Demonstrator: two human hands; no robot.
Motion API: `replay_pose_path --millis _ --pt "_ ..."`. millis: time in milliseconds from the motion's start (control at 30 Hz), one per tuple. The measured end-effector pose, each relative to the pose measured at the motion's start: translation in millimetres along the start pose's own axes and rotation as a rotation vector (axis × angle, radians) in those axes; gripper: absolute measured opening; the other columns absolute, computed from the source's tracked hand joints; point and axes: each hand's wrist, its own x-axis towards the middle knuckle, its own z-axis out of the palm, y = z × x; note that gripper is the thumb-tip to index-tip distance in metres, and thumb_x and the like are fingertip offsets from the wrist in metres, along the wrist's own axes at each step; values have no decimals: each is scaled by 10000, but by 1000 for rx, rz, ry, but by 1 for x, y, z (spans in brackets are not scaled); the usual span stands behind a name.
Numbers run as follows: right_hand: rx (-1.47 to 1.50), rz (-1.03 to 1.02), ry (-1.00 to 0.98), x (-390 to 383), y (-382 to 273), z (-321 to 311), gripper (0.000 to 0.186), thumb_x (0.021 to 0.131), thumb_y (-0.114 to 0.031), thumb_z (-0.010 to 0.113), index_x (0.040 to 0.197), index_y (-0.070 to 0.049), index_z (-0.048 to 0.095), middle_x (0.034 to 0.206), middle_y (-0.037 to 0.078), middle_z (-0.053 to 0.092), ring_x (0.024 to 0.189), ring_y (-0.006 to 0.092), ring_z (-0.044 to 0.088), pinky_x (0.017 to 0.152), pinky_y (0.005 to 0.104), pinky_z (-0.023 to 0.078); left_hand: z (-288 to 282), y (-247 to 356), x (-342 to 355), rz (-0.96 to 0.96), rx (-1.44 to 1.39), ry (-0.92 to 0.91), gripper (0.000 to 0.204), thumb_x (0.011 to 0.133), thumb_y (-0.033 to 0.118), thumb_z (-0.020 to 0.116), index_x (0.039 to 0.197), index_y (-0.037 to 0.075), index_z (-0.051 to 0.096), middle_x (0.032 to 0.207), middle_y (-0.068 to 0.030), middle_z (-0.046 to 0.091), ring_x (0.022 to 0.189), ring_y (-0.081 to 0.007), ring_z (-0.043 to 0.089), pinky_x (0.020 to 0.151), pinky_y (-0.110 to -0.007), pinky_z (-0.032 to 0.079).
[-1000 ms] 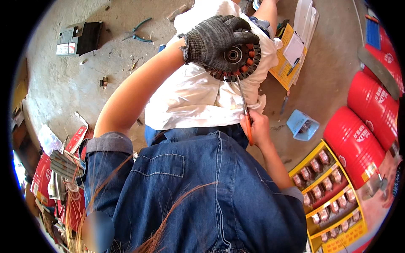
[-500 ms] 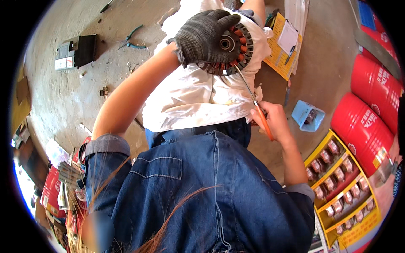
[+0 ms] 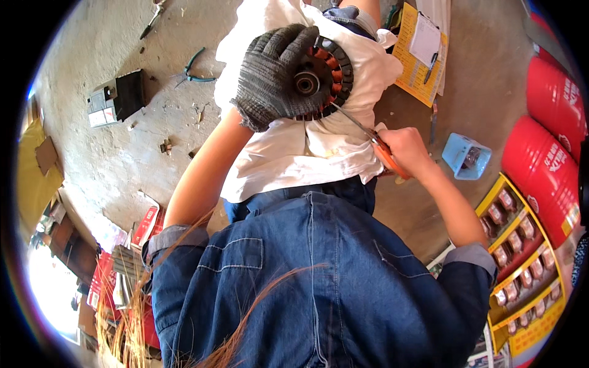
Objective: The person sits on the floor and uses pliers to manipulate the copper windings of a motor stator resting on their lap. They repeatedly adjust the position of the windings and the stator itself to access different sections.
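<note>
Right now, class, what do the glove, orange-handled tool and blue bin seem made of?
Glove: matte knitted yarn, by its ribbing. Tool: shaft probably metal, by its shine; handle perhaps smooth plastic, evenly coloured. Bin: likely plastic, by its glossy walls.

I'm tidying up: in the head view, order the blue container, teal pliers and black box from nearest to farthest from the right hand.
From the right hand:
1. Blue container, to its right.
2. Teal pliers, upper left.
3. Black box, farthest left.
</note>
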Motion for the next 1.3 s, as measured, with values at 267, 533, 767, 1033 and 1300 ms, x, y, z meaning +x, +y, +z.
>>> replay_pose_path --millis 267,533,767,1033,1300 --pt "-12 -62 140 -2 -1 34 237 806 -209 729 740 -33 583 688 166 623 639 381 644 571 455 512 1 -7 2 54 -52 -36 904 632 483 831 1403 109 542 1331 -203 564 1196 -415 556 1026 -499 459" --pt "-44 -99 218 0 5 50 207 811 -183 706 761 -20 588 687 170 620 634 382 643 572 461 515 5 -6 1 64 3 -31 924 629 515 834 1404 107 541 1354 -206 556 1213 -412 551 1050 -499 449" --pt "-92 -136 264 3 14 57 163 818 -155 680 800 -15 597 694 177 620 633 388 638 576 469 517 9 -7 3 88 24 -3 931 625 522 839 1392 84 546 1337 -210 569 1212 -408 558 1046 -496 455" --pt "-141 -189 463 17 56 74 162 785 -151 687 828 -54 564 727 179 617 704 406 638 613 487 508 9 -14 6 20 -35 -9 880 680 536 788 1368 41 553 1288 -214 599 1172 -394 593 1010 -482 486" --pt "42 300 468 -20 -2 38 302 825 -309 774 859 -65 600 737 133 660 713 377 651 612 439 488 9 -14 3 51 -101 -3 900 700 599 763 1380 49 551 1307 -235 590 1175 -414 591 1024 -486 474"
